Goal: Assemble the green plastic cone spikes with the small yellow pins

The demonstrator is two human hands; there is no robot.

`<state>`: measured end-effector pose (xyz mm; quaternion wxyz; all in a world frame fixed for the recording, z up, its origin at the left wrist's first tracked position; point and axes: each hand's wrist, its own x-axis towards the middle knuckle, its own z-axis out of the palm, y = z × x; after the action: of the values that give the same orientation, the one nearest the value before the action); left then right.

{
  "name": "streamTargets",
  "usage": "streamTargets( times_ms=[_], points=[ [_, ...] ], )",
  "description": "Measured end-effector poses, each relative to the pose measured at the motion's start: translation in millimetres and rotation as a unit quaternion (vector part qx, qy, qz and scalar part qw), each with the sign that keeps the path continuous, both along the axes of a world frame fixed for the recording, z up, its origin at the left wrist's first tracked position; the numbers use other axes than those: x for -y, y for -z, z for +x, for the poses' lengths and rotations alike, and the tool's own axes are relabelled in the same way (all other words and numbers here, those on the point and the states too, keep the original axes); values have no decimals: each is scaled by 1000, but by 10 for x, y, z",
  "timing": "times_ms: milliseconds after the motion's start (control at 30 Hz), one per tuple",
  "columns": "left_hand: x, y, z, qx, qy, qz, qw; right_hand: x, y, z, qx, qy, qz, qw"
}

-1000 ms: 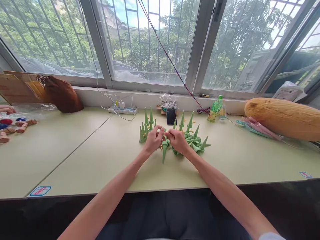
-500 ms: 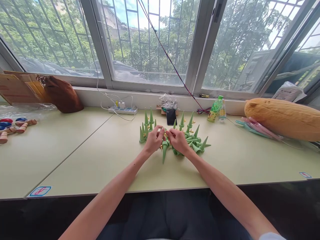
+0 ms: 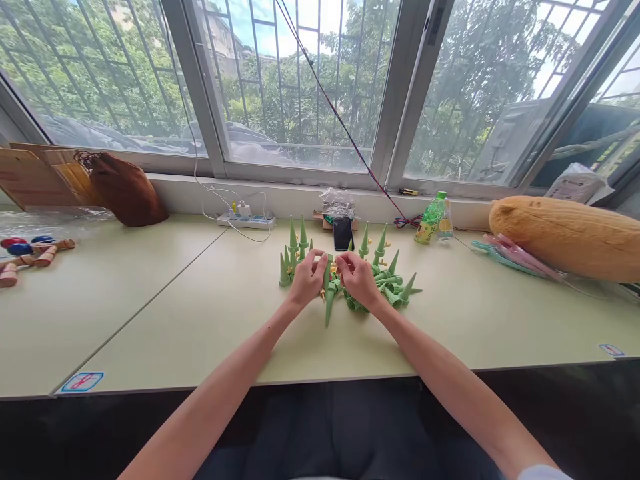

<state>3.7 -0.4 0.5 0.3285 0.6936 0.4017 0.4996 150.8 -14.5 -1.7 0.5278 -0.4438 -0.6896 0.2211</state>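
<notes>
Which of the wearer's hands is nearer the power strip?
Left. The left hand is to the right of the power strip and closer to the wearer; the right hand is farther right still.

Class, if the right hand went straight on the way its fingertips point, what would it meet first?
Probably the green spike held by the left hand, across a narrow gap from the right hand, though depth is hard to judge.

No wording can be read. Red marks in blue borders are borne by the left sticker (image 3: 83,382) and right sticker (image 3: 612,350) on the bench (image 3: 175,333); print on the bottle label (image 3: 425,232) and white package (image 3: 571,183) cannot be made out.
</notes>
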Motion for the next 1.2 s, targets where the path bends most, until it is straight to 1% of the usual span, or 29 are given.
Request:
streamTargets(
  times_ms=[100,267,367,600,867,1200],
  points=[
    [-3,9,-3,0,16,-2,1000,-12,4,8,-4,10,2,1000],
    [18,3,-3,15,67,-16,998,-15,0,23,-16,28,8,999],
    [30,1,-4,19,81,-23,996,-21,0,29,-23,29,4,999],
    [41,16,-8,-16,73,10,997,-40,8,34,-27,33,-1,999],
    [40,38,-6,-17,69,45,996,-36,6,39,-32,35,-4,999],
    [74,17,-6,-28,52,69,996,-49,-1,55,-42,42,-6,998]
  ],
)
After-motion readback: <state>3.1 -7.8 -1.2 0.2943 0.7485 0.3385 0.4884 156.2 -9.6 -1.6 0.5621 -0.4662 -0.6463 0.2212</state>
